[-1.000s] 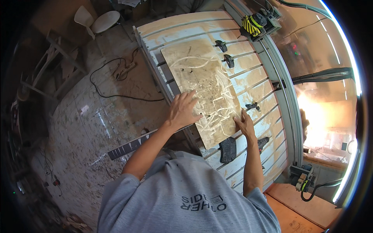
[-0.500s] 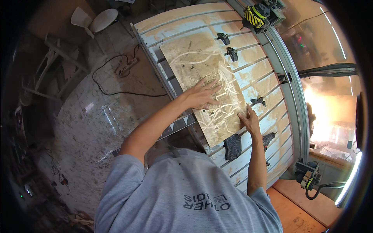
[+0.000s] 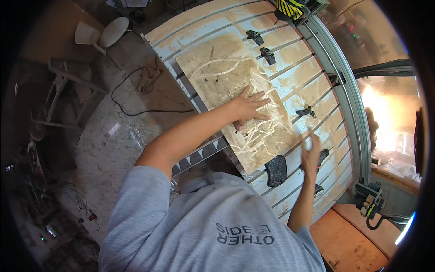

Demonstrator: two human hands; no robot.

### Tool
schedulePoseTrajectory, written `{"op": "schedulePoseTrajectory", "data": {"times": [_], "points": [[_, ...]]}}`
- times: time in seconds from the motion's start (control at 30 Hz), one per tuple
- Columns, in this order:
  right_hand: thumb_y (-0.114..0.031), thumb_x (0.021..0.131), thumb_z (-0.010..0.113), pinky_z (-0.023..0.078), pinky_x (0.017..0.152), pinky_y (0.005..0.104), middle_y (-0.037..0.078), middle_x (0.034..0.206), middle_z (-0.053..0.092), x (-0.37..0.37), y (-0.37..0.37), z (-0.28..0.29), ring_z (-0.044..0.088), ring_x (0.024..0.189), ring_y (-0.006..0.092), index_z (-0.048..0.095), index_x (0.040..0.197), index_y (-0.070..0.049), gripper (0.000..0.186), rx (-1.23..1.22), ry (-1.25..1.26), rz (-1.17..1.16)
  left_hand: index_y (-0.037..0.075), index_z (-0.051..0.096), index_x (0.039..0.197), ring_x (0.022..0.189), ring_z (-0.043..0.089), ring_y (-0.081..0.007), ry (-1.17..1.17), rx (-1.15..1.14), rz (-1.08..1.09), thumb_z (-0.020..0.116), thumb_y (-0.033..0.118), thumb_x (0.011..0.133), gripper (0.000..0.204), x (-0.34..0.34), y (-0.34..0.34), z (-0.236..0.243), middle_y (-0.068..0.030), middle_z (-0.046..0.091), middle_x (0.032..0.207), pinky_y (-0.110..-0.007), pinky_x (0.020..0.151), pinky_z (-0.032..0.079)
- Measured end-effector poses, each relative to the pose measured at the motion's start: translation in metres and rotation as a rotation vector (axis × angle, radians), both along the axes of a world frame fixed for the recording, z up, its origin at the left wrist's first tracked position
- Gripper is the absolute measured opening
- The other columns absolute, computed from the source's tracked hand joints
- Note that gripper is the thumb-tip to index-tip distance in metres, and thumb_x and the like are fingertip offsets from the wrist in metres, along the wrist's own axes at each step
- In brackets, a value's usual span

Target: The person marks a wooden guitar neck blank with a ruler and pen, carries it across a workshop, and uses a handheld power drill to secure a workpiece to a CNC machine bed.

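A thin wooden board point(image 3: 204, 59) with pale curved grooves carved in its face lies flat on the slotted bed point(image 3: 294, 84) of a large machine. My left hand point(image 3: 248, 108) presses on the middle of it, fingers spread over the carved lines. My right hand point(image 3: 311, 152) is off the board, just right of its near corner, slightly blurred, with thumb and forefinger apart and nothing visible between them. Right beside that hand lies a dark drill-like tool point(image 3: 323, 157), partly covered by it. A black textured pad point(image 3: 275, 171) rests against the board's near edge.
Black clamps point(image 3: 268, 56) sit on the bed beyond the board, and another clamp point(image 3: 306, 112) lies to its right. A metal rail point(image 3: 337, 86) runs along the right side. On the floor to the left are a cable point(image 3: 131, 112) and a white chair point(image 3: 88, 35).
My right hand has let go of the board's right edge and moved right, toward the drill-like tool. My left hand has slid slightly right, staying on the board. The view has shifted a little.
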State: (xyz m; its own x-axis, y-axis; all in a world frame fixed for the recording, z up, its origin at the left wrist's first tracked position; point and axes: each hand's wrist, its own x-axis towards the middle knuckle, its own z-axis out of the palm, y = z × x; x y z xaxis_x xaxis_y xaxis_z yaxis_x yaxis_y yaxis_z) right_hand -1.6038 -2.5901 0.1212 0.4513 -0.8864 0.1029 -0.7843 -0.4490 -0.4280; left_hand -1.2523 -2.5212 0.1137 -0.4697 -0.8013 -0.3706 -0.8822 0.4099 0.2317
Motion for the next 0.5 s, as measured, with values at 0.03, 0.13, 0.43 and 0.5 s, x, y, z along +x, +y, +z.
{"op": "schedulePoseTrajectory", "data": {"times": [0.03,0.13,0.43,0.5], "points": [[-0.008,0.086,0.067,0.044,0.106,0.0435,0.023,0.121,0.061,-0.031,0.002,0.000,0.057,0.117,0.0380,0.056,0.144,-0.002,0.060,-0.049,-0.041,-0.085,0.050,0.030,0.158,0.160,0.002,-0.0324,-0.002,0.004,0.011,0.096,0.040,0.054,0.123,0.000,0.000,0.001,-0.0045,0.004,0.174,-0.071,0.122,0.015],[0.004,0.076,0.052,0.039,0.111,0.0439,0.025,0.121,0.060,-0.147,0.029,-0.004,0.055,0.123,0.0388,0.056,0.143,0.000,0.067,-0.044,-0.024,-0.406,0.049,0.031,0.158,0.160,0.002,-0.0330,-0.004,0.003,0.024,0.096,0.039,0.054,0.123,0.001,0.002,0.001,-0.0042,0.004,0.174,-0.071,0.121,0.017],[-0.003,0.061,0.079,0.033,0.118,0.0475,0.033,0.157,0.028,-0.254,0.125,-0.028,0.040,0.139,0.0480,0.000,0.167,-0.017,0.133,0.300,0.209,-0.516,0.048,0.031,0.158,0.159,0.004,-0.0346,-0.049,-0.024,0.040,0.096,0.040,0.058,0.120,-0.004,0.003,0.010,-0.0056,0.006,0.174,-0.073,0.119,0.019],[-0.003,0.055,0.079,0.033,0.119,0.0483,0.031,0.157,0.027,-0.248,0.128,-0.036,0.035,0.142,0.0501,0.004,0.167,-0.018,0.136,0.245,0.044,-0.545,0.048,0.031,0.158,0.159,0.005,-0.0347,-0.039,-0.029,0.033,0.096,0.040,0.057,0.120,-0.005,0.000,0.007,-0.0056,0.006,0.174,-0.074,0.119,0.020]]}}
